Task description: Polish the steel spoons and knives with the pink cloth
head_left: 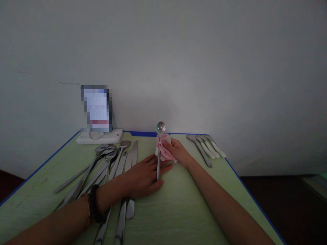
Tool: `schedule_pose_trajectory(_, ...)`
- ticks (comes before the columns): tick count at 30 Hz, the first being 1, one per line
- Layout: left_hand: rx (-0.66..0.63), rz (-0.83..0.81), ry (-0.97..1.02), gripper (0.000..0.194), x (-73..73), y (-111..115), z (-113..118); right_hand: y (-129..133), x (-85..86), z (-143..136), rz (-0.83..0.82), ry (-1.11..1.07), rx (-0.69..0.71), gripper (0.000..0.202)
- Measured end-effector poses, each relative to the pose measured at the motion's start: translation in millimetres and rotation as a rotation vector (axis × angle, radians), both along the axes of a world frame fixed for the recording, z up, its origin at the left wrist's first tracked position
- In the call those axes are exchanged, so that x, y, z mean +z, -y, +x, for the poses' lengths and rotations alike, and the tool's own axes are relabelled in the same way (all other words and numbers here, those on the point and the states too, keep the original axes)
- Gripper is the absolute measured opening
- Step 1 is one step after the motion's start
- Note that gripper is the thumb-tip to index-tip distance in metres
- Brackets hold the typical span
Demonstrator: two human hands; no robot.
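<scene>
A metal spoon [158, 166] stands nearly upright in view, its bowl [160, 128] at the top. My right hand [180, 151] pinches a pink cloth [167, 149] folded around the spoon's neck. Beneath the handle, my left hand [145, 177] is stretched out with fingers and thumb apart. The handle crosses in front of those fingers; whether they press on it I cannot tell. Left of that hand lies a loose pile of metal spoons [111, 156] and table knives [135, 154], partly hidden under my left forearm.
At the right edge of the green table [176, 211], a metal spoon [200, 151] lies beside several white-handled utensils [209, 149]. A blurred-out screen [98, 107] stands on a white power strip [102, 136] at the back left. A grey wall [204, 68] rises behind the table.
</scene>
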State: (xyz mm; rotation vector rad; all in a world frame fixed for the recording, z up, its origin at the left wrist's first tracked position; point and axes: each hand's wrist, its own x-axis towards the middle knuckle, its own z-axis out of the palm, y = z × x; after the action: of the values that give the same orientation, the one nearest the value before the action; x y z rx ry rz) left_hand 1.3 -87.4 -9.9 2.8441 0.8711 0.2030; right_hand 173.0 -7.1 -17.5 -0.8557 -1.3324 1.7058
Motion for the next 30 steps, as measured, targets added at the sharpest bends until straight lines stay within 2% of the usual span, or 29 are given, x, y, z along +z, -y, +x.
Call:
schedule_pose_trajectory(8,0.003,0.012,-0.009,0.06,-0.8,0.7,-0.3,-10.9,0.8,1.4,-0.284,-0.358,-0.27,0.025)
schedule_pose_trajectory(11,0.002,0.004,-0.015,0.062,-0.5,0.9,-0.7,-17.0,1.8,2.9,-0.276,-0.525,-0.372,0.019)
schedule_pose_trajectory(13,0.0,0.003,-0.013,0.063,-0.5,1.0,-0.9,-18.8,2.2,3.8,-0.242,-0.575,-0.369,0.018)
schedule_pose_trajectory(15,0.0,0.0,-0.012,0.064,-0.5,1.0,-1.0,-18.1,1.8,4.0,-0.211,-0.538,-0.346,0.021)
schedule_pose_trajectory(23,0.004,-0.015,-0.008,0.063,2.8,0.9,0.5,-2.7,-1.4,-2.5,-0.043,-0.097,-0.172,0.035)
schedule_pose_trajectory(26,0.009,-0.015,-0.018,0.061,3.4,1.0,0.8,-2.1,0.6,-2.6,-0.079,-0.118,-0.168,0.037)
schedule_pose_trajectory(30,0.012,-0.011,-0.024,0.062,1.6,1.1,0.0,-8.8,2.4,-0.3,-0.194,-0.289,-0.305,0.037)
